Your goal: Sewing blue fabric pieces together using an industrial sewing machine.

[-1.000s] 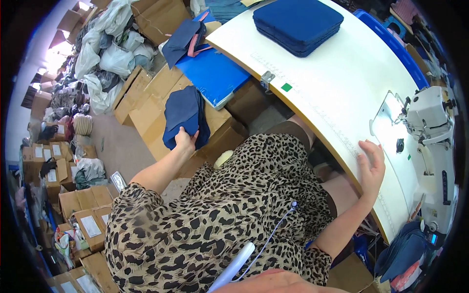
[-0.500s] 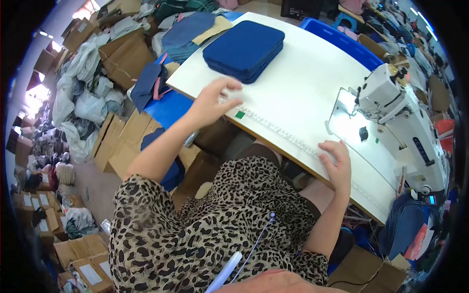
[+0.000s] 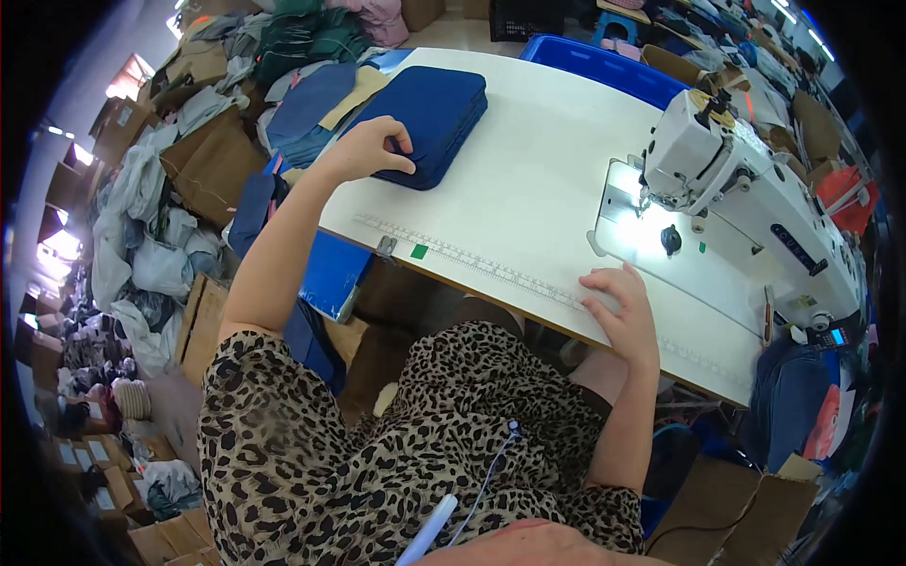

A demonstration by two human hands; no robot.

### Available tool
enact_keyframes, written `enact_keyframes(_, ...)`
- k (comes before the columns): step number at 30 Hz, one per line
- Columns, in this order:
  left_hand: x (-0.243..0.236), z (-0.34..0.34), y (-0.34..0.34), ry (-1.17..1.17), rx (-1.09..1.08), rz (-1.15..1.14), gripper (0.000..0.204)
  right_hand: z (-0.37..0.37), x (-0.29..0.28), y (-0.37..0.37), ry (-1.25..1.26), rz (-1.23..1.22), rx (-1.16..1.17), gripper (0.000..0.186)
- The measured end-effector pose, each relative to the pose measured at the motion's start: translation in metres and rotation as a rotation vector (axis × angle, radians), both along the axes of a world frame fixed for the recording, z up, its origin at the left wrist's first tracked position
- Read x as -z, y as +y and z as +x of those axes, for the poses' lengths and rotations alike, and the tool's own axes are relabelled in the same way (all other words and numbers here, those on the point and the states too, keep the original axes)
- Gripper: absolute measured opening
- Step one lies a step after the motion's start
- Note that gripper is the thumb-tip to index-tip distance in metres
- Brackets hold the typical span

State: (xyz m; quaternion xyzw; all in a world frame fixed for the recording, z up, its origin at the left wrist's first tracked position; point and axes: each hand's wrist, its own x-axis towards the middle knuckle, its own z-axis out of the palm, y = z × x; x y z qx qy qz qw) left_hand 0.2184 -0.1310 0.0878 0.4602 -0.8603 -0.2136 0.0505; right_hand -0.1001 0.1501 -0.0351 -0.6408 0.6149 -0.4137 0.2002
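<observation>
A neat stack of navy blue fabric pieces (image 3: 429, 118) with rounded corners lies at the far left of the white sewing table (image 3: 528, 170). My left hand (image 3: 370, 151) reaches over its near left corner, thumb and fingers curved with a gap between them. The fingertips are at the top piece; whether they press on it I cannot tell. Near the table's front edge, beside a printed ruler strip (image 3: 500, 272), my right hand (image 3: 623, 307) rests with fingers loosely bent and thumb apart, holding nothing. To its right stands a white sewing machine (image 3: 727, 170), its lamp lighting the needle plate.
Behind the table sits a blue plastic bin (image 3: 604, 71). More blue and tan fabric (image 3: 316, 99) is piled beyond the left edge. Cardboard boxes (image 3: 212, 170) and plastic bags crowd the floor at left. Dark blue pieces (image 3: 783, 401) hang at the table's right end.
My left hand has moved away from the ruler strip, forward to the navy stack. My right hand stays by the front edge. The whole view has shifted slightly.
</observation>
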Motion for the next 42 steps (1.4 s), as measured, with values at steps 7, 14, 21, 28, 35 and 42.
enact_keyframes(7,0.007,0.013,-0.018,0.157,-0.006,0.045,0.018,0.003,0.0,-0.001,-0.008,-0.024,-0.009,0.022)
enact_keyframes(14,0.027,-0.079,0.076,0.407,0.57,0.064,0.015,-0.002,0.002,0.005,0.012,-0.065,0.01,0.018)
enact_keyframes(21,0.071,-0.126,0.164,0.181,0.904,0.18,0.025,-0.028,-0.016,0.048,0.338,-0.553,0.392,0.014)
enact_keyframes(28,0.073,-0.143,0.155,0.293,0.924,0.223,0.03,-0.142,-0.033,0.186,0.604,-0.341,1.259,0.027)
enact_keyframes(35,0.084,-0.151,0.143,0.318,0.889,0.082,0.024,-0.176,-0.034,0.22,0.657,-0.023,1.272,0.023)
enact_keyframes(42,0.085,-0.163,0.15,0.376,0.867,0.146,0.02,-0.182,-0.036,0.223,0.296,-0.509,1.396,0.014)
